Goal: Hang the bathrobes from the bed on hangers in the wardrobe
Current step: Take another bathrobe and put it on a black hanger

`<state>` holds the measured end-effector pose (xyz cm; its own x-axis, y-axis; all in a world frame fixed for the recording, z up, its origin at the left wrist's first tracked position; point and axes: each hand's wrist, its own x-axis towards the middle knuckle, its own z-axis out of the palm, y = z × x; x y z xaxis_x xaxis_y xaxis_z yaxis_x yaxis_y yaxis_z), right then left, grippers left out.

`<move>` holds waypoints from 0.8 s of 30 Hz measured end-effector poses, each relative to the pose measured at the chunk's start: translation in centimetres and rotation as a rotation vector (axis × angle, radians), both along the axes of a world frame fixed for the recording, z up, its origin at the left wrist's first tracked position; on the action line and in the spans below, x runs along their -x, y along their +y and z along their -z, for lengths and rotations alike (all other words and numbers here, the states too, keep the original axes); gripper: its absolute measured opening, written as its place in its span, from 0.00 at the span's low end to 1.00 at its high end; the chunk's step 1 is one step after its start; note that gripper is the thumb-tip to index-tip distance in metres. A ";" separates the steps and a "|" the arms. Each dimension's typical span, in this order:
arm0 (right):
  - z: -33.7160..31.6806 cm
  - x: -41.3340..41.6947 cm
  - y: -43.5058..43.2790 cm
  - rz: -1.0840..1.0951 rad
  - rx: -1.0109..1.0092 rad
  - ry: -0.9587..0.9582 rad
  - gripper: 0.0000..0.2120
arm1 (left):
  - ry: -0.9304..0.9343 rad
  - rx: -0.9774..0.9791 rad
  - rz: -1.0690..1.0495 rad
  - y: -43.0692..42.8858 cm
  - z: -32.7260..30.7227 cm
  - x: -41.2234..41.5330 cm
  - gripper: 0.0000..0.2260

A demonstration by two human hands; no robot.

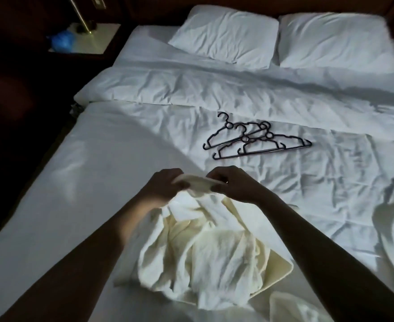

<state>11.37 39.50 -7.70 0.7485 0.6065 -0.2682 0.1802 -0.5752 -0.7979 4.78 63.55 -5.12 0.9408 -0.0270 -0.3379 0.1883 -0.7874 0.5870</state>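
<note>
Head: 2 hands (165, 185) (236, 184) grip 1 bathrobe (205, 256); 3 hangers (256, 141) beyond.

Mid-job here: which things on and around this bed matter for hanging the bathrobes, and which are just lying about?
Job: cream bathrobe, gripped by the left hand and right hand; black hangers on the bed.
Lying about: pillows; blue bag and lamp on the nightstand.
</note>
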 end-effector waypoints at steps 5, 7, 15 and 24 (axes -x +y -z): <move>9.6 -2.0 -3.6 0.044 0.308 -0.054 0.11 | -0.012 -0.024 -0.236 4.0 2.4 0.0 0.10; 12.5 -3.5 -4.1 0.039 0.340 0.026 0.08 | 0.138 -0.076 -0.198 4.4 4.2 0.4 0.12; 22.4 -14.6 -1.3 0.208 0.475 -0.103 0.18 | 0.123 -0.052 -0.346 3.6 11.5 -1.1 0.07; 30.8 -18.8 -2.3 0.061 0.701 -0.618 0.12 | 0.137 0.297 -0.571 1.7 16.4 -0.2 0.02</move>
